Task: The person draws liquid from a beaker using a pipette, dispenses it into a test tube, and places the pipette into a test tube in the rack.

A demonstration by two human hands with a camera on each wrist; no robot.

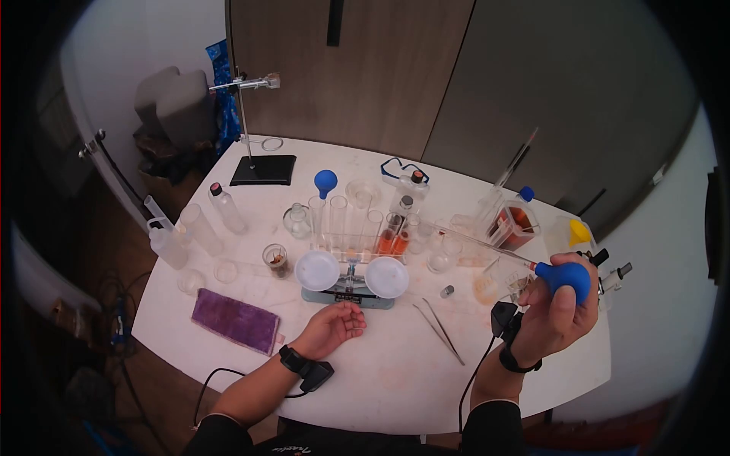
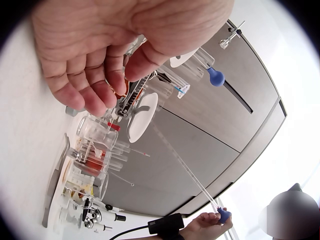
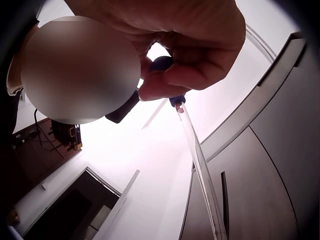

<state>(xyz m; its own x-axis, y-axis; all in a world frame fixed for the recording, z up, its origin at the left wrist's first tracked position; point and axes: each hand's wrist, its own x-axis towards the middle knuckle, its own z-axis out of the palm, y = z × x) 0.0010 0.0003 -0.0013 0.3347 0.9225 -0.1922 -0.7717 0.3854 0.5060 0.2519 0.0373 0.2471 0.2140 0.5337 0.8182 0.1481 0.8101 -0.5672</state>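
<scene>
At the lower centre of the head view, the left hand (image 1: 334,330) lies loosely curled, gripping nothing, near the two-pan balance (image 1: 348,298). At right, the right hand (image 1: 563,315) clamps the blue rubber bulb (image 1: 572,281); its glass tube (image 3: 202,170) extends toward the centre. Caution: only the bulb is held, so a loose tube joint could drop the tube; a sideways swing could strike the test tubes (image 1: 386,242) behind the balance. The left wrist view shows the bulb raised well above the glassware, a height the head view flattens.
</scene>
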